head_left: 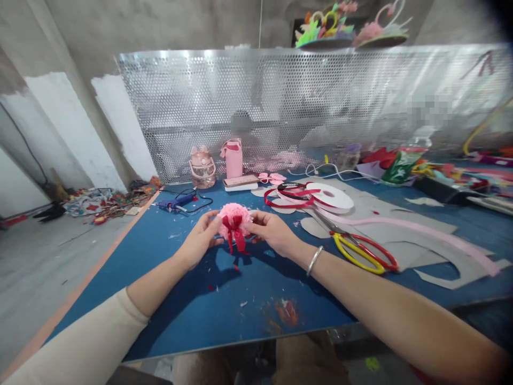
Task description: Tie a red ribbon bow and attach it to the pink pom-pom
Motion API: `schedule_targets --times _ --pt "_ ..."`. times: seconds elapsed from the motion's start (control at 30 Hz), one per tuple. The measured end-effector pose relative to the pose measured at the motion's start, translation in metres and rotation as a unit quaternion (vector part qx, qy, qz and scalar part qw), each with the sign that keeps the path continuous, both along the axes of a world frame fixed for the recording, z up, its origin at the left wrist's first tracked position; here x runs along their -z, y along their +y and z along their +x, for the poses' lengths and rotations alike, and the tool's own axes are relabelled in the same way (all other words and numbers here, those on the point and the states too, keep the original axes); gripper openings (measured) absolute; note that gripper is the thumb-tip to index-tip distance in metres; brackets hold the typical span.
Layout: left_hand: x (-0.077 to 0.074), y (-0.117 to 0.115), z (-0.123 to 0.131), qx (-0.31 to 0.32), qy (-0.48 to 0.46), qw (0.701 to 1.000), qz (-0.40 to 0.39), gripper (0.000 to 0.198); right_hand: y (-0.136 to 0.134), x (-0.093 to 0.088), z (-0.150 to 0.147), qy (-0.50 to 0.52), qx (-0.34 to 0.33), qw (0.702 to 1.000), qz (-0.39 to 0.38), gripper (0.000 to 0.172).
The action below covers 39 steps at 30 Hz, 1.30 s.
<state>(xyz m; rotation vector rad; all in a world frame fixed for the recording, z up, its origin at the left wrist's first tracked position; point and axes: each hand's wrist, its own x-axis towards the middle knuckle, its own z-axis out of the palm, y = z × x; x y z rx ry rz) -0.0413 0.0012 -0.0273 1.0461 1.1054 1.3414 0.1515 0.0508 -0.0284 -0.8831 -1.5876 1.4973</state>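
A fluffy pink ball-like piece (227, 213) with a red ribbon bow (237, 235) on its front is held up over the blue table. My left hand (201, 238) grips its left side, thumb in front. On its right side, my right hand (274, 231) pinches it between thumb and fingers. The bow's two tails hang down between my hands. The fingertips behind the pink piece are partly hidden.
A blue glue gun (176, 202) lies at the back left of the blue table (180, 315). Behind stand a pink bottle (234, 161) and a clear bottle (203, 170). To the right are ribbon spools (332, 197), scissors (358, 252) and grey card sheets (417, 235).
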Motion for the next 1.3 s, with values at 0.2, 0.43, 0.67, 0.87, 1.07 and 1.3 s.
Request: schedule_targets --times 0.2,0.43,0.67,0.87,1.07,1.3 --pt "0.002 0.005 0.001 -0.035 0.008 0.999 -0.021 0.047 0.005 0.007 -0.002 -0.051 0.002 0.999 0.000 0.027" --pt "0.008 0.015 -0.020 -0.112 0.097 0.989 -0.009 0.049 0.034 0.002 0.025 -0.172 0.199 0.961 0.090 0.026" --pt "0.006 0.016 -0.029 -0.113 0.233 0.963 0.074 0.045 0.056 0.001 0.046 -0.224 0.263 0.919 0.191 0.023" --pt "0.007 0.019 -0.037 -0.127 0.311 0.938 0.081 0.033 0.046 0.006 0.044 -0.230 0.205 0.921 0.240 0.020" --pt "-0.013 0.011 -0.031 -0.142 0.309 0.938 0.070 0.037 0.043 -0.009 0.024 -0.221 0.130 0.934 0.247 0.024" --pt "-0.011 -0.098 -0.055 -0.322 0.145 0.935 0.030 0.030 0.140 -0.047 -0.094 -0.172 0.037 0.943 0.282 0.042"
